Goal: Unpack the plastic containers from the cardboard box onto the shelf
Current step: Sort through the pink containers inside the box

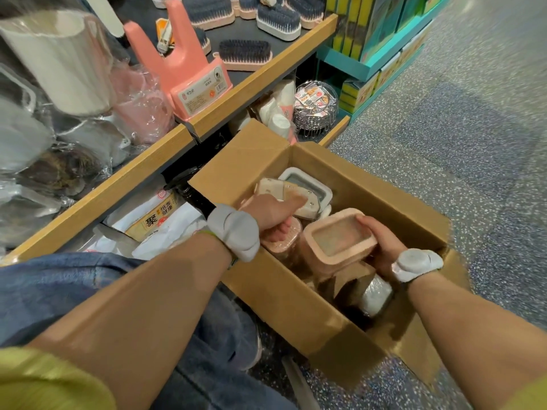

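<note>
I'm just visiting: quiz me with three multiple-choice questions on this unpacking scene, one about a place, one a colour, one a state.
1. Where does the cardboard box sit?
A. on the floor beside the shelf
B. on the top shelf
C. on a trolley

2. What colour is the lid of the container in the right hand?
A. blue
B. pink
C. black

3. What is the left hand doing?
A. resting on the shelf
B. holding a brush
C. reaching among containers in the box

Answers: 1 A, speckled floor surrounds it; 2 B, its rim is pink; 3 C, its fingers are down in the box.
</note>
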{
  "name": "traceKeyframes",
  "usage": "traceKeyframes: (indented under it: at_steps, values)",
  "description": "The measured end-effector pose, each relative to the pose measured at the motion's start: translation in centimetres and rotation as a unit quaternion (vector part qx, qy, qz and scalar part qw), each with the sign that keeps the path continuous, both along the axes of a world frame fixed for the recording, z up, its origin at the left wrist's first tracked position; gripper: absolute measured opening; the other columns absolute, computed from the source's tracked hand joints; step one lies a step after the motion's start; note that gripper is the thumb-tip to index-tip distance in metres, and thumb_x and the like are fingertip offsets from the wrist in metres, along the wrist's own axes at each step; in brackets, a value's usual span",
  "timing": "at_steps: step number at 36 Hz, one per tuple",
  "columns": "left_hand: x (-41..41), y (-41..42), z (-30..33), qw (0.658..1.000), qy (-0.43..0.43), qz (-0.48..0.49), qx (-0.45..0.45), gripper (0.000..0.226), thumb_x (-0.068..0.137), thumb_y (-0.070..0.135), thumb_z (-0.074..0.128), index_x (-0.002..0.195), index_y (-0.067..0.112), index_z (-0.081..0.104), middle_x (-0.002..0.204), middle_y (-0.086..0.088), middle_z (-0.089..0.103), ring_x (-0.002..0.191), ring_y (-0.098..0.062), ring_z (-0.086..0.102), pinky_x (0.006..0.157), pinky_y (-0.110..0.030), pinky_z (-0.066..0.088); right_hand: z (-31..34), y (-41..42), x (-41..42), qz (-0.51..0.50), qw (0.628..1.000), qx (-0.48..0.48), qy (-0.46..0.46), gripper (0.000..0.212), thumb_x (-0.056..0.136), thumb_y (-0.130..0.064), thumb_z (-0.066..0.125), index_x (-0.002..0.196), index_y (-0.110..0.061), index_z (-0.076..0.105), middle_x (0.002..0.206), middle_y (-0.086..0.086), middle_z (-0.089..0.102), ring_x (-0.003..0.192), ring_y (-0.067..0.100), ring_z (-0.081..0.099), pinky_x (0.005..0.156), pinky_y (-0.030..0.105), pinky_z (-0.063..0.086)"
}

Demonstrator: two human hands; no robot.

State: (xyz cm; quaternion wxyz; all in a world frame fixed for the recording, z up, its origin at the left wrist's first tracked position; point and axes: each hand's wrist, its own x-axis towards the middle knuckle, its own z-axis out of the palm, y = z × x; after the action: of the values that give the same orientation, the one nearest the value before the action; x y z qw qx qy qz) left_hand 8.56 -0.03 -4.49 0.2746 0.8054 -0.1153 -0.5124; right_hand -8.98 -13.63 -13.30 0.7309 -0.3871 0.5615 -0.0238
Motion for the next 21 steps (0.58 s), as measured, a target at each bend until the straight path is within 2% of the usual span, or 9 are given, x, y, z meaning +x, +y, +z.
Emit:
traceKeyframes:
  at_steps: [3,6,8,10,12,14,16,18,21]
  values:
    - [-1.2,0.7,0.5,0.996,0.063,-0.038,0.045,0.066,0.079,0.072,0.050,0.103,0.010,0.055,0.073,-0.011,0.057,0.059,-0.021,0.060,0.054,-0.025,0.056,1.3,0.6,0.1,-0.005,0.997,0.033,-0.067,0.024,0.091,-0.040,0.055,0.086,-0.019,0.064,0.054,-0.002,0.064,0.046,0.010,0.062,0.041,0.017,0.047]
    - [-2.3,1.2,0.2,0.992,0.099,-0.055,0.063,0.095,0.071,0.079,0.050,0.136,0.011,0.043,0.102,-0.020,0.064,0.083,-0.029,0.069,0.077,-0.037,0.060,1.6,1.0,0.6,0.031,0.992,0.042,-0.113,0.027,0.089,-0.044,0.055,0.089,-0.020,0.068,0.066,-0.001,0.065,0.055,0.011,0.061,0.048,0.018,0.051]
    - [-2.7,1.2,0.2,0.994,0.100,-0.023,0.027,0.081,0.080,0.066,0.055,0.138,0.011,0.044,0.123,-0.021,0.061,0.099,-0.032,0.068,0.082,-0.039,0.059,1.8,1.7,1.1,0.045,0.990,0.040,-0.124,0.033,0.090,-0.049,0.053,0.090,-0.021,0.070,0.073,-0.001,0.068,0.063,0.012,0.064,0.057,0.022,0.052]
    - [-2.5,1.3,0.6,0.996,0.089,0.004,-0.013,0.061,0.087,0.048,0.060,0.132,0.009,0.049,0.125,-0.023,0.062,0.098,-0.033,0.066,0.082,-0.039,0.058,1.9,2.2,1.4,0.041,0.991,0.030,-0.125,0.053,0.091,-0.061,0.041,0.084,-0.020,0.073,0.071,0.002,0.070,0.062,0.016,0.064,0.058,0.023,0.051]
    - [-1.7,1.5,1.1,0.998,0.046,0.003,-0.039,0.056,0.085,0.044,0.064,0.124,0.005,0.055,0.118,-0.025,0.065,0.087,-0.031,0.063,0.078,-0.041,0.053,1.3,2.3,1.7,0.025,0.997,0.010,-0.068,0.071,0.086,-0.072,0.034,0.093,-0.014,0.073,0.083,0.010,0.069,0.073,0.023,0.064,0.070,0.028,0.051]
    - [-0.9,1.7,0.9,0.999,-0.001,0.007,-0.052,0.071,0.070,0.056,0.069,0.120,0.005,0.059,0.117,-0.022,0.066,0.091,-0.028,0.065,0.080,-0.039,0.054,0.3,2.0,1.5,0.063,0.993,-0.063,0.073,0.071,0.088,-0.068,0.038,0.105,-0.006,0.068,0.094,0.013,0.067,0.081,0.026,0.063,0.081,0.035,0.047]
    - [-0.2,1.9,0.8,0.997,-0.026,0.024,-0.063,0.083,0.062,0.059,0.070,0.124,0.006,0.057,0.121,-0.018,0.065,0.105,-0.031,0.065,0.092,-0.046,0.054,-0.9,2.0,1.0,0.224,0.926,-0.177,0.247,0.059,0.091,-0.056,0.046,0.113,-0.005,0.065,0.106,0.013,0.066,0.097,0.029,0.062,0.090,0.036,0.047]
    - [0.0,2.1,1.5,0.994,-0.034,0.051,-0.095,0.068,0.078,0.047,0.069,0.128,0.004,0.053,0.127,-0.015,0.061,0.112,-0.032,0.061,0.097,-0.046,0.051,-2.5,2.3,0.1,0.364,0.829,-0.239,0.350,0.040,0.092,-0.043,0.052,0.121,-0.016,0.062,0.127,0.007,0.060,0.120,0.025,0.055,0.102,0.035,0.043]
    - [0.9,2.2,0.9,0.986,-0.060,0.087,-0.127,0.033,0.088,0.032,0.065,0.108,0.006,0.060,0.108,-0.009,0.069,0.093,-0.014,0.067,0.086,-0.027,0.054,-5.3,2.4,-0.8,0.452,0.747,-0.243,0.422,0.035,0.096,-0.034,0.047,0.130,-0.032,0.054,0.143,0.003,0.046,0.133,0.022,0.042,0.112,0.035,0.034]
